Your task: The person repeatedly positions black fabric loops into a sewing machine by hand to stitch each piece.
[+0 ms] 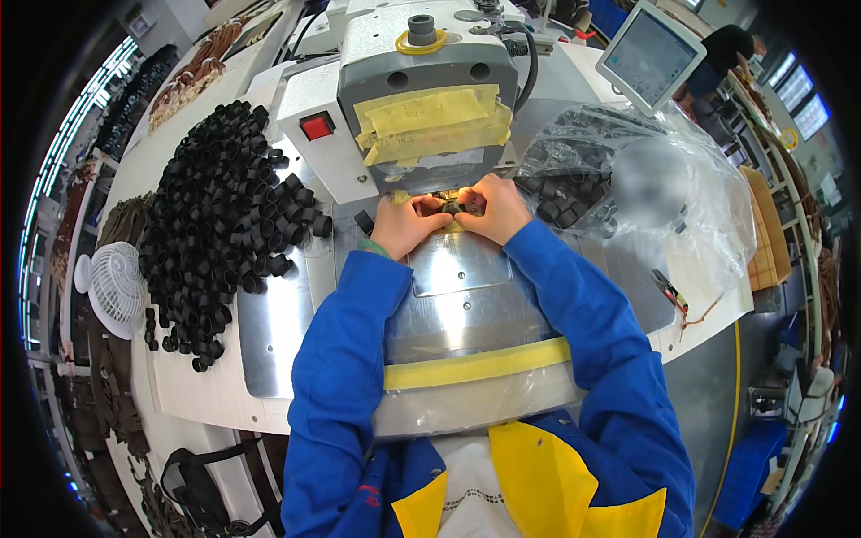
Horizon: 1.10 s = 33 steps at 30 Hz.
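Both my hands meet under the head of a white and grey sewing machine, at its lit work spot. My left hand is closed, its thumb and fingers pinching one side of a small black loop. From the other side my right hand grips the same piece with bent fingers. The fingers cover most of the loop, and the needle area is largely hidden. A metal bed plate lies below my hands. To the left spreads a big heap of black band loops.
On the right, a clear plastic bag lies by more black loops. Small snips rest near the right table edge. A screen stands behind, with another person beyond. A white fan sits far left.
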Motion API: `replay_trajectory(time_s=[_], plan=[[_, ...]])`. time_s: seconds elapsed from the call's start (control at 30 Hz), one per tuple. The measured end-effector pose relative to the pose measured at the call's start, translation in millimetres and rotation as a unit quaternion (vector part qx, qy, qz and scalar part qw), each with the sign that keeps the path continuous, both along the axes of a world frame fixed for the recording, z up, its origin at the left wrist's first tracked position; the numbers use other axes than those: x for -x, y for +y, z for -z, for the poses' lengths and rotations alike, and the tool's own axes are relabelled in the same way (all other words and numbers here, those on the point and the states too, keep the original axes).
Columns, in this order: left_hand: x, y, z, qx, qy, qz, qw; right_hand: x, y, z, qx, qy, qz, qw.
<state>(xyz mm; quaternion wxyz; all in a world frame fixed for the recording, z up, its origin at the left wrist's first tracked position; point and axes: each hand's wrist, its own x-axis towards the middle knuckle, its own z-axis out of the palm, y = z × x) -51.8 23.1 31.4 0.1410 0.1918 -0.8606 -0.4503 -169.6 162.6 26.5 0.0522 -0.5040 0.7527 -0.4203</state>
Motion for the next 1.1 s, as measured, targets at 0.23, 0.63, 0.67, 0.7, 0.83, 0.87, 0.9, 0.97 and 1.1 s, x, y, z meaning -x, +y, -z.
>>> replay_trajectory(time_s=[0.23, 0.63, 0.67, 0.7, 0.83, 0.87, 0.9, 0.97, 1.1], plan=[[-32.1, 11.1, -1.9, 0.033, 0.057, 0.135, 0.989, -29.1, 20.3, -3.7, 0.06, 0.093, -0.056, 0.992], [-23.3, 10.1, -6.4, 0.159, 0.174, 0.185, 0.954, -64.3, 25.6, -12.1, -0.046, 0.077, 0.026, 0.996], [-25.4, 7.2, -7.2, 0.169, 0.083, 0.181, 0.965, -64.1, 29.2, -12.2, -0.058, 0.069, -0.002, 0.996], [-28.5, 4.5, -7.3, 0.177, 0.007, 0.182, 0.967, -63.1, 31.5, -11.6, -0.075, 0.058, -0.027, 0.995], [-27.0, -4.0, 0.1, -0.041, -0.014, 0.126, 0.991, -42.5, 30.0, -5.3, -0.03, 0.051, -0.084, 0.995], [-24.8, -3.7, 3.5, -0.035, -0.016, 0.122, 0.992, -32.7, 25.7, -3.0, -0.038, 0.107, -0.063, 0.992], [-21.4, -1.7, 7.3, -0.059, 0.018, 0.077, 0.995, -24.1, 20.5, -0.2, -0.025, 0.105, -0.064, 0.992], [-16.3, 1.1, 13.5, -0.084, 0.05, 0.032, 0.995, -10.7, 10.6, 5.8, 0.048, 0.124, -0.048, 0.99], [-1.5, 4.9, 22.1, 0.028, 0.032, -0.058, 0.997, -1.4, 1.9, 13.3, 0.077, 0.138, -0.029, 0.987]])
